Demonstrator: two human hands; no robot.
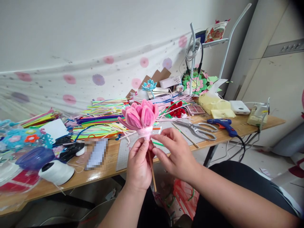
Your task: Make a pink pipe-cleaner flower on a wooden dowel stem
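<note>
A pink flower (142,117) of fuzzy stems is held upright, its base wrapped in pale pink around a thin wooden stick (152,172). My left hand (139,163) grips the stick just under the wrapped base, thumb in front. Beside it, my right hand (174,152) is at the base from the right, its index finger and thumb close to the stick with a gap between them. Whether the right fingertips hold a strand is too small to make out. Behind the flower lie bundles of coloured fuzzy stems (99,120).
Large scissors (199,128) and a blue glue gun (224,125) lie right of a grey cutting mat (122,156). To the left are a white thread spool (56,172) and a purple bowl (35,158). A metal rack (193,63) stands at the back right.
</note>
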